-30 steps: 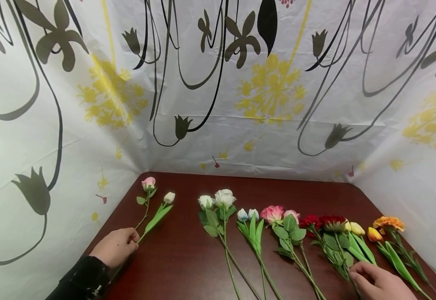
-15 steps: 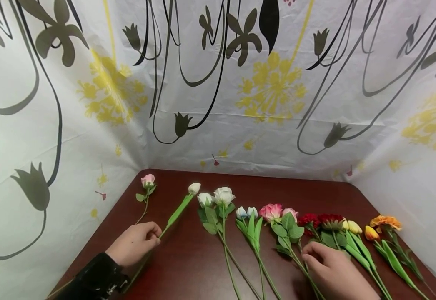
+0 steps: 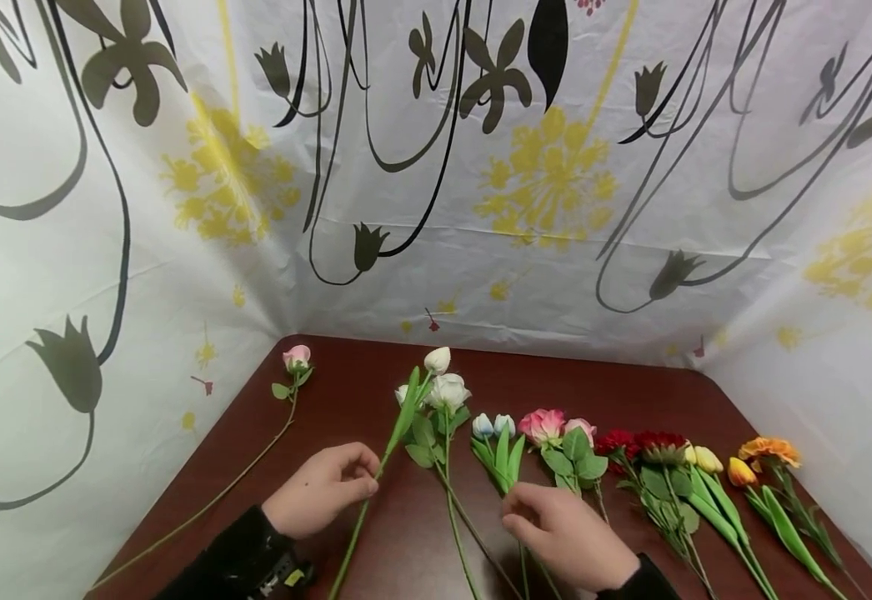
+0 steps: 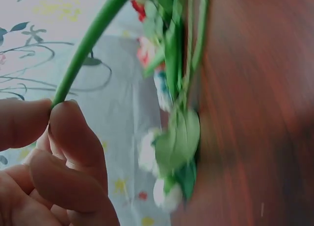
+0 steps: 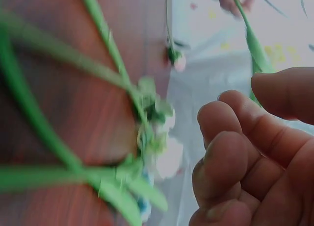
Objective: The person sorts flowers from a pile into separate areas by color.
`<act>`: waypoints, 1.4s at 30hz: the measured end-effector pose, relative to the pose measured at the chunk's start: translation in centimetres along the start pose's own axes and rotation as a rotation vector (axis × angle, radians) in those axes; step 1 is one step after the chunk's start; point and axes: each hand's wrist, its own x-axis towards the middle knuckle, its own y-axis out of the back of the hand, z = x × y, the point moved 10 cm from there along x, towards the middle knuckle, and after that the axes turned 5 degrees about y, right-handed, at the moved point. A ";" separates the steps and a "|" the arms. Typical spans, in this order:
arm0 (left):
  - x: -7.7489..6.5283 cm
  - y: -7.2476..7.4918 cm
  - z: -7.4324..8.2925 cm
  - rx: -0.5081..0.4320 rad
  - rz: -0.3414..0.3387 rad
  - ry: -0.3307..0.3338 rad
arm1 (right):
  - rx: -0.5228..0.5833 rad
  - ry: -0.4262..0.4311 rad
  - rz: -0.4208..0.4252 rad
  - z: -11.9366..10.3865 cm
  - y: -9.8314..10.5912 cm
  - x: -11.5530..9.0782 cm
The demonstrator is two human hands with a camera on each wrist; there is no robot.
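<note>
My left hand (image 3: 323,492) pinches the green stem (image 4: 83,54) of a white tulip (image 3: 438,360) between thumb and forefinger. The tulip is tilted, and its bloom overlaps two white roses (image 3: 448,392) in the head view. Over the stems of two pale blue tulips (image 3: 503,426) is my right hand (image 3: 567,533), covering part of them. Its fingers (image 5: 223,157) are loosely curled, with a gap to the thumb and nothing held. A single pink rose (image 3: 297,358) with a long stem lies left of my left hand.
Rightward on the dark red table (image 3: 361,358) lie pink roses (image 3: 543,427), red flowers (image 3: 661,446), yellow tulips (image 3: 706,458), an orange tulip (image 3: 741,472) and an orange flower (image 3: 769,451). A white patterned cloth (image 3: 406,200) surrounds the table's back and sides.
My left hand has carried the white tulip rightward, away from the pink rose to the white roses. My right hand has moved left from the red flowers to the blue tulips.
</note>
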 end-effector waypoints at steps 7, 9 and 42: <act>0.7 -3.0 1.0 -0.270 -0.104 0.012 | 0.042 0.059 -0.047 -3.2 -3.2 2.6; 0.8 -3.7 1.3 -0.296 -0.121 0.012 | 0.048 0.079 -0.041 -4.0 -3.7 3.1; 2.2 -6.8 -0.6 -0.353 -0.130 0.062 | -0.199 0.012 0.023 -0.5 -2.0 5.8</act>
